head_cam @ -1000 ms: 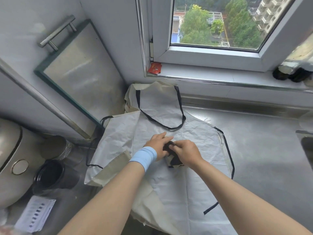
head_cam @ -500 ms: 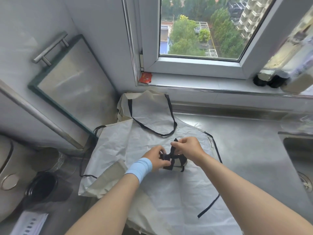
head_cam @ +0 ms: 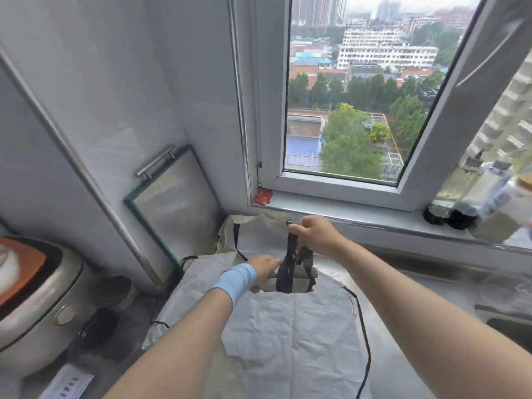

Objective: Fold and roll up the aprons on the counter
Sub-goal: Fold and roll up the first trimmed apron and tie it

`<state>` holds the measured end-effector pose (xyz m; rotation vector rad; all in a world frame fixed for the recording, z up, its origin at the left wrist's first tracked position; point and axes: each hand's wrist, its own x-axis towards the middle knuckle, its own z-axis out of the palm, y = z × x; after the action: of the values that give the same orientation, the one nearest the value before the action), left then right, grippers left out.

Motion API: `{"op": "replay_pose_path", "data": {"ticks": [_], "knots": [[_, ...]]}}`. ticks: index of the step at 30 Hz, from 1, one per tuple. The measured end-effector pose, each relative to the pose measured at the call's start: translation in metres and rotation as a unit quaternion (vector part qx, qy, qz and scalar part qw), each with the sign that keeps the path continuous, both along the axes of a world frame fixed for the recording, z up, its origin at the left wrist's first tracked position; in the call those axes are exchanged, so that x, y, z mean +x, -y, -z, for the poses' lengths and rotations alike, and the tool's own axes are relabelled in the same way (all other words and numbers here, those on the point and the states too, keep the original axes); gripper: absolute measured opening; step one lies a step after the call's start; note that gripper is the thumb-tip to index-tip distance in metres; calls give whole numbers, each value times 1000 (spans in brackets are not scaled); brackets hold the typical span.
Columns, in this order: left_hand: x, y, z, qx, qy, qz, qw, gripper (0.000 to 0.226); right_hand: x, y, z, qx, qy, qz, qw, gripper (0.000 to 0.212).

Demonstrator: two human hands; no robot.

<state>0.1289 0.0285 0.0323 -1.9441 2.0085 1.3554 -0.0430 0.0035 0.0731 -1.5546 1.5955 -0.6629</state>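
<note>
A small rolled-up apron (head_cam: 299,283), beige with black straps wound round it, is held just above the flat aprons. My left hand (head_cam: 263,270), with a light blue wristband, grips the roll's left end. My right hand (head_cam: 313,233) pinches a black strap (head_cam: 290,249) and holds it taut above the roll. Beneath lies a white apron (head_cam: 288,335) with black trim, spread flat on the steel counter (head_cam: 417,306). Another beige apron (head_cam: 253,234) lies under it toward the wall.
A glass cutting board (head_cam: 175,208) with a metal handle leans on the left wall. A rice cooker (head_cam: 31,300) and dark cups (head_cam: 100,326) stand at the left. Bottles (head_cam: 460,217) sit on the window sill. A sink edge (head_cam: 506,318) shows at the right.
My right hand has risen, pulling the black strap up from the roll. The roll has been lifted toward the wall, and the camera has tilted upward.
</note>
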Motion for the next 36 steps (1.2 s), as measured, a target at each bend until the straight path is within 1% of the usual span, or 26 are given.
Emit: {"op": "replay_pose_path", "data": {"ticks": [2,3,4,6,7,9,11,13,15,16,19,20,22,25,27,30,31,33,34,35,36], "knots": [[-3,1,-18,-10,75,43,996,37,4,5,-20,-22,-90,-51,994,38],[-2,-1,-28,-21,107,50,993,39,7,7,-31,-31,-107,-68,992,40],[-2,-2,-37,-43,144,55,987,40,10,7,-40,-36,-99,-77,992,43],[1,-2,-52,-100,184,38,977,42,17,11,-56,-35,-36,-77,996,47],[4,-2,-58,-114,183,31,976,42,22,11,-62,-30,-3,-77,997,47],[9,-1,-69,-125,167,11,978,36,31,10,-73,-16,31,-82,996,50],[19,-1,-82,-145,120,-29,982,30,41,10,-84,-8,61,-95,994,46],[31,3,-92,-170,50,-92,980,29,47,11,-104,-6,98,-101,990,31],[45,6,-103,-194,11,-115,974,29,52,14,-125,-5,119,-106,987,17],[47,7,-105,-203,-3,-120,972,27,52,16,-131,-4,119,-112,987,14],[57,9,-123,-236,-71,-140,959,19,67,20,-155,-32,107,-129,985,20],[59,10,-131,-240,-79,-142,957,21,74,21,-164,-42,104,-134,985,22],[66,16,-148,-237,-69,-141,959,27,86,23,-184,-56,100,-141,983,19],[79,26,-175,-228,-39,-142,963,32,100,29,-212,-46,130,-124,983,5],[89,34,-189,-242,-35,-140,959,31,109,34,-232,-46,128,-120,983,11],[100,45,-208,-271,-47,-134,952,26,123,38,-262,-49,137,-153,977,7],[103,51,-213,-281,-59,-129,949,27,126,40,-271,-50,142,-158,976,9],[108,57,-236,-331,-115,-145,925,33,136,47,-289,-61,134,-162,976,14],[110,58,-251,-355,-184,-166,901,33,140,51,-297,-72,121,-160,977,14],[112,61,-265,-373,-266,-184,870,31,143,57,-305,-87,102,-155,979,14],[113,62,-281,-373,-331,-185,847,28,147,61,-313,-103,86,-148,980,14]]}}
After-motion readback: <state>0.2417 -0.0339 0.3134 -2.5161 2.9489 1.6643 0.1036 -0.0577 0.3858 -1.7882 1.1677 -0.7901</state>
